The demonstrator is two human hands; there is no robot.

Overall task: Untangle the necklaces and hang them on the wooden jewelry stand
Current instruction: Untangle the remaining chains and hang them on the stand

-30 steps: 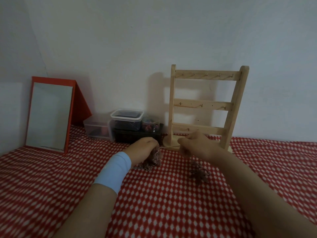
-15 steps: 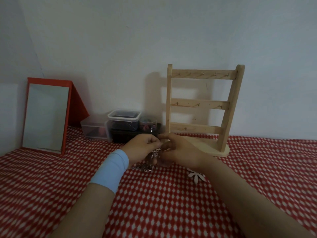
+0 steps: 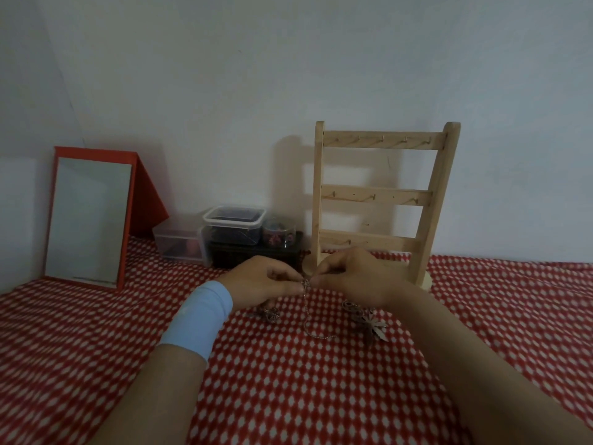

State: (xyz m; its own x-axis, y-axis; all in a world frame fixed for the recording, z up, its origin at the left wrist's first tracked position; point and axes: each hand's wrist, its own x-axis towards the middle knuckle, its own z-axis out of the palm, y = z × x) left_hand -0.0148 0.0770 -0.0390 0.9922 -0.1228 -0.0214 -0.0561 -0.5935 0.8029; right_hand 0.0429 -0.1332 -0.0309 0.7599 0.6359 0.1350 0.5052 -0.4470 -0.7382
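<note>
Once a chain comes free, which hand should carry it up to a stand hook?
Probably the right hand. It sits directly in front of the wooden stand, just below its lowest rail. The left hand, pinching the same chain, is further left, nearer the plastic containers.

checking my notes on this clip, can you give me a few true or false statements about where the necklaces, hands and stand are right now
1. Both hands pinch a chain between them. True: left hand and right hand meet at the chain.
2. A necklace hangs on the wooden stand. False: its hooks are bare.
3. A flower-shaped pendant lies on the cloth. True.
4. The mirror stands right of the stand. False: it is to the left.
</note>
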